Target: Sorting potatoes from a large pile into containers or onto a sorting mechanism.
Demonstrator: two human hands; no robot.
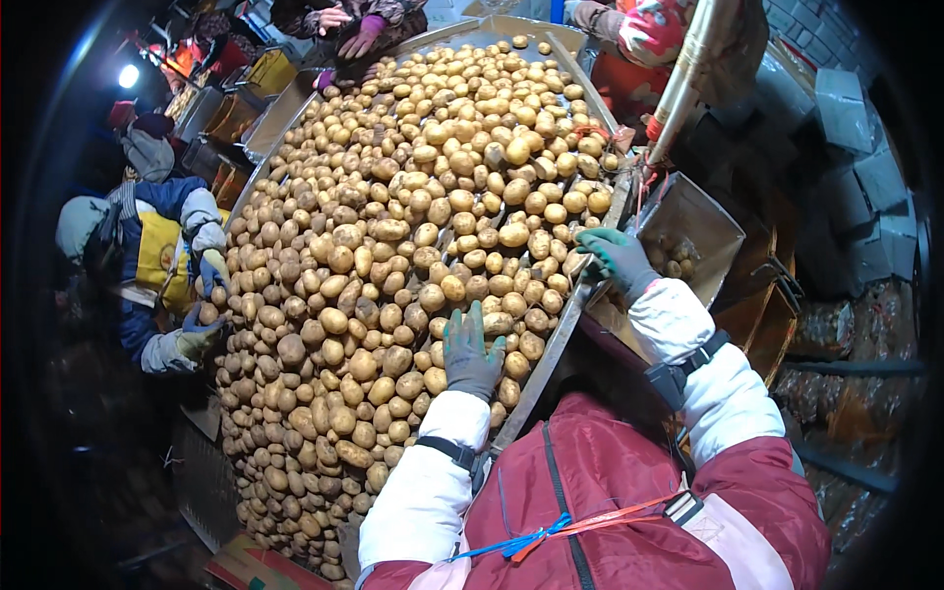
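A broad heap of potatoes [344,236] covers the sorting table in front of me. My left hand [472,356], in a grey and green glove, lies on the potatoes close to the near edge. Its fingers are stretched out and apart, with nothing held. Farther right, my right hand [621,260], in a matching glove, is at the table's raised metal rim [551,364]. Its fingers reach left toward the potatoes beside the rim and look apart. I see no potato gripped in it, though its palm is hidden.
Below the rim at right stands an open box [703,231] with some potatoes inside. A co-worker in a yellow apron [162,261] handles potatoes at the left side. Other people stand at the far end. A pole [683,79] rises by the far right corner, near stacked pale boxes [851,147].
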